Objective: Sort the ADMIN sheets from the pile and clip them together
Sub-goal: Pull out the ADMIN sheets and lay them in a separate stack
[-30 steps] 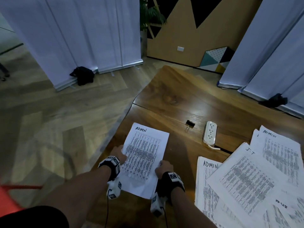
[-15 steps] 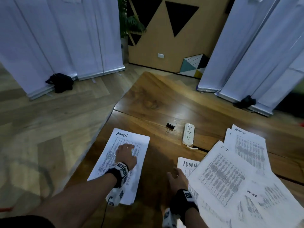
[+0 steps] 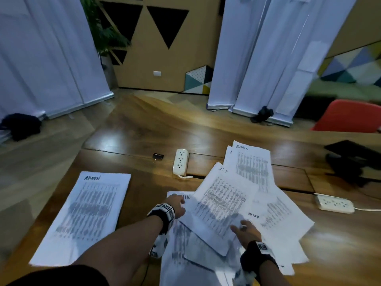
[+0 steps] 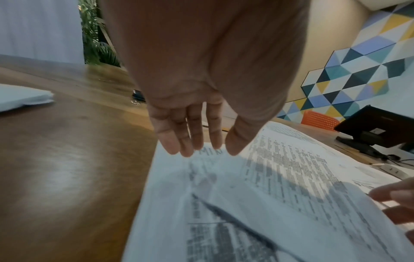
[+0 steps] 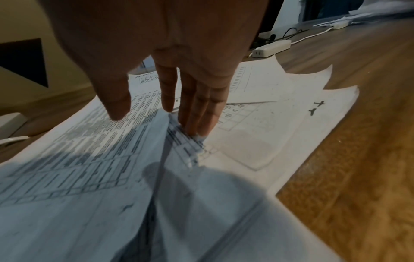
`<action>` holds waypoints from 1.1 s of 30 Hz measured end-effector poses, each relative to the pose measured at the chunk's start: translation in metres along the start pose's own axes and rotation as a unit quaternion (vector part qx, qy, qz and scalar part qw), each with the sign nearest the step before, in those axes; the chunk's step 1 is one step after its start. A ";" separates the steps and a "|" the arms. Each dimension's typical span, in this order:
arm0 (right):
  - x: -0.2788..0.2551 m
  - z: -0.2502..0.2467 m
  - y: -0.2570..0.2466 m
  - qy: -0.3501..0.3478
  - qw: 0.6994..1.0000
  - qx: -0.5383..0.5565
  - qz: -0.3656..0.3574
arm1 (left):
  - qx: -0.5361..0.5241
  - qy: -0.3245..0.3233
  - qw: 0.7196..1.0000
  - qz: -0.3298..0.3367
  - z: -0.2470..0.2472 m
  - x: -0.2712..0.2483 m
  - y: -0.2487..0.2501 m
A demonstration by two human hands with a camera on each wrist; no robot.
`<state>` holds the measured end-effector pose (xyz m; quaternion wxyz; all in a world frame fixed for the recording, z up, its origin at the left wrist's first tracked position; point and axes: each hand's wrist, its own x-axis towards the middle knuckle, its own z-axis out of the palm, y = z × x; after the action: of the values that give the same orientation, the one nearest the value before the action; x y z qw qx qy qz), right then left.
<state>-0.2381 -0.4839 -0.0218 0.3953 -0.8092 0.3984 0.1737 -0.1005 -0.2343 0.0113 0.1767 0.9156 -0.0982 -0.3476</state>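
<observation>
Both hands left the sorted white ADMIN sheet (image 3: 86, 209) at bench left: left hand (image 3: 175, 206), fingers straight, touches the pile's near ADMIN sheet (image 3: 181, 230); right hand (image 3: 246, 231), fingers straight, lifts the overlapping white I.T sheet (image 3: 222, 199).

A strip of bare wooden table (image 3: 144, 193) runs between the single sheet (image 3: 86, 213) near the left edge and the spread pile (image 3: 268, 213). At the strip's far end lie a binder clip (image 3: 158, 156) and a white power strip (image 3: 180, 161).
</observation>
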 end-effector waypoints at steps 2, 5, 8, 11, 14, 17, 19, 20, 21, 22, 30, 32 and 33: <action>0.009 -0.007 0.002 -0.016 1.000 0.027 0.002 | -0.016 0.003 1.000 -0.007 0.013 0.006 0.021; 0.025 -0.008 0.004 -0.059 0.997 0.042 -0.022 | -0.032 0.015 0.999 -0.025 0.036 0.013 0.044; 0.042 -0.006 0.009 -0.123 0.990 0.002 -0.070 | -0.055 -0.013 0.997 -0.045 0.058 0.012 0.063; 0.062 -0.005 0.029 -0.139 0.984 -0.027 -0.103 | -0.051 0.006 0.997 -0.052 0.071 0.010 0.078; 0.065 -0.015 0.033 -0.154 0.975 -0.090 -0.131 | -0.114 0.051 0.990 -0.066 0.065 0.014 0.085; 0.041 -0.035 0.014 -0.193 0.957 -0.139 -0.169 | -0.208 0.064 0.972 -0.089 0.049 0.026 0.084; 0.041 -0.048 0.008 -0.196 0.948 -0.159 -0.193 | -0.192 0.043 0.977 -0.079 0.044 0.032 0.084; 0.046 -0.055 0.006 -0.195 0.947 -0.161 -0.198 | -0.172 0.042 0.981 -0.078 0.041 0.034 0.083; 0.052 -0.062 0.002 -0.179 0.949 -0.152 -0.211 | -0.164 0.049 0.982 -0.080 0.037 0.035 0.082; 0.060 -0.070 0.000 -0.136 0.958 -0.134 -0.215 | -0.152 0.054 0.983 -0.086 0.035 0.036 0.076; 0.134 -0.125 0.010 0.114 0.989 -0.079 -0.052 | -0.121 0.063 0.978 -0.160 0.020 0.034 0.037; 0.147 -0.128 0.011 0.108 0.992 -0.060 -0.031 | -0.116 0.060 0.979 -0.158 0.020 0.033 0.038; 0.150 -0.127 0.010 0.113 0.992 -0.051 -0.029 | -0.109 0.063 0.980 -0.155 0.020 0.033 0.039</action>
<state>-0.1566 -0.6626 -0.0361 0.3111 -0.8541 0.4072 0.0892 -0.0919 -0.2852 -0.0075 0.2255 0.9151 0.0945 -0.3207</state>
